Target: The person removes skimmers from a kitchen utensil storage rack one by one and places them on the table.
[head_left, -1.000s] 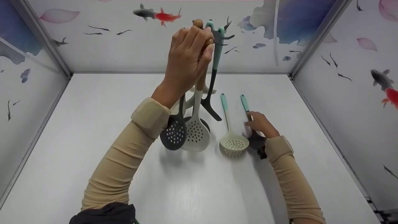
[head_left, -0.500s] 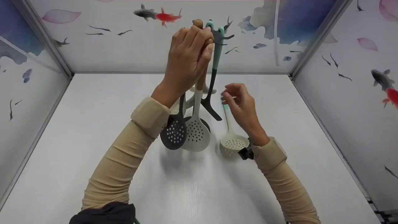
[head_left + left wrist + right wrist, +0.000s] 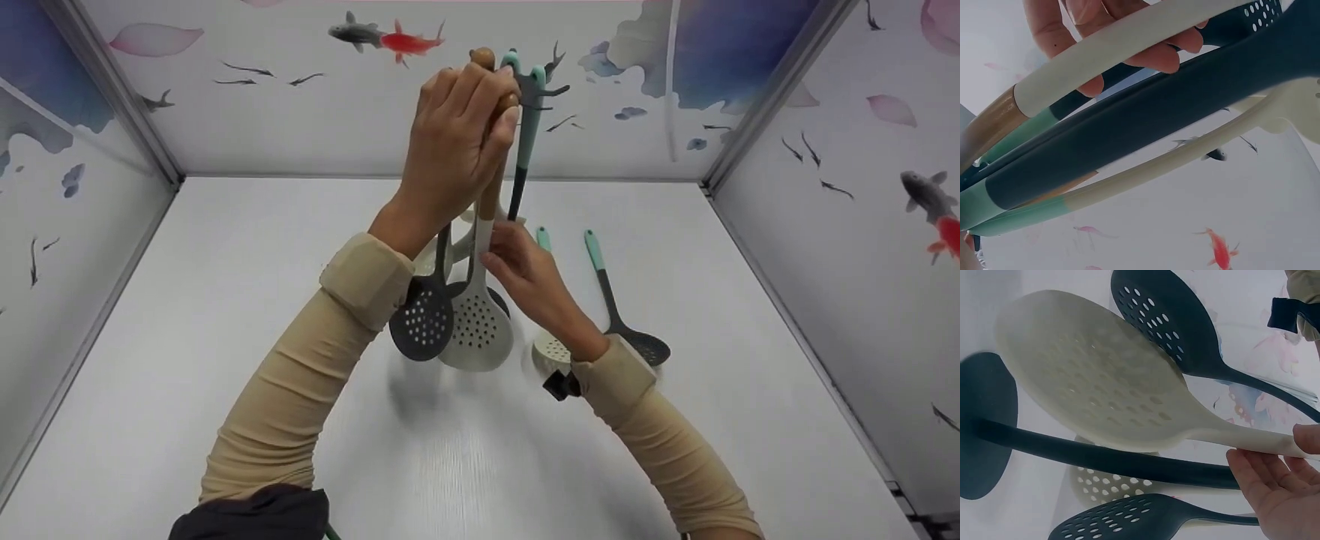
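Observation:
My left hand (image 3: 454, 142) grips a bunch of upright utensils near the tops of their handles, some wooden, some turquoise; dark hook-like prongs (image 3: 551, 90) poke out beside it. A white skimmer (image 3: 480, 334) with a wooden handle hangs there, head down, beside a dark skimmer (image 3: 420, 322). The thumb and fingers of my right hand (image 3: 534, 281) pinch the white skimmer's neck, as the right wrist view also shows. Behind it is a dark piece with a round, flat end (image 3: 985, 422). Another dark utensil with a turquoise handle (image 3: 529, 135) is partly hidden by my right hand.
On the white table (image 3: 450, 465) lie a pale skimmer (image 3: 551, 349), partly covered by my right wrist, and a dark skimmer (image 3: 641, 345) with a turquoise handle. Walls printed with fish enclose the table at the back and both sides.
My right hand has left the dark skimmer on the table, moved left and now pinches the hanging white skimmer's neck. My left hand keeps its grip at the top.

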Motion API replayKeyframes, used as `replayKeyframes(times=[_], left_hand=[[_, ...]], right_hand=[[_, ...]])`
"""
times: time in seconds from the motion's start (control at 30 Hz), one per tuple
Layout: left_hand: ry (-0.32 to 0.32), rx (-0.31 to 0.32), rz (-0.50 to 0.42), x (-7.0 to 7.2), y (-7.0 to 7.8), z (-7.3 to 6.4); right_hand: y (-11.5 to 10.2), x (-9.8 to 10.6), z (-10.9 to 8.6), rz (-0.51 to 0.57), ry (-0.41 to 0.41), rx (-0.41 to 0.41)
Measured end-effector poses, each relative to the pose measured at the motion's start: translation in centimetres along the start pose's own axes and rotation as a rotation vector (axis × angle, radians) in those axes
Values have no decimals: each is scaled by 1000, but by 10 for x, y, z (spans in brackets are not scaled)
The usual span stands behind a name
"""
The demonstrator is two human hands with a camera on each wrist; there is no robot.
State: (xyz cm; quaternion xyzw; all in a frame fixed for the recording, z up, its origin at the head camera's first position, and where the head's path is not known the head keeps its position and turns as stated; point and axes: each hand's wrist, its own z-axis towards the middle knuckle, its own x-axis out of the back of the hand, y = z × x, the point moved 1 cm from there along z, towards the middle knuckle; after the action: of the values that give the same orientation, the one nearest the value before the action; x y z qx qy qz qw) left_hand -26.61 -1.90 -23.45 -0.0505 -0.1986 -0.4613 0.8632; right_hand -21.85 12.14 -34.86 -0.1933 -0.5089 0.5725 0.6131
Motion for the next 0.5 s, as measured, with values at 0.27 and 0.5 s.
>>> replayKeyframes(times=[0.27,0.5], left_hand=[[-11,5,-3,1,0,0],[-7,1,-11,1,-1,0]], right_hand=[[0,3,-1,-20,52,61],[-1,6,-3,-31,53,57]])
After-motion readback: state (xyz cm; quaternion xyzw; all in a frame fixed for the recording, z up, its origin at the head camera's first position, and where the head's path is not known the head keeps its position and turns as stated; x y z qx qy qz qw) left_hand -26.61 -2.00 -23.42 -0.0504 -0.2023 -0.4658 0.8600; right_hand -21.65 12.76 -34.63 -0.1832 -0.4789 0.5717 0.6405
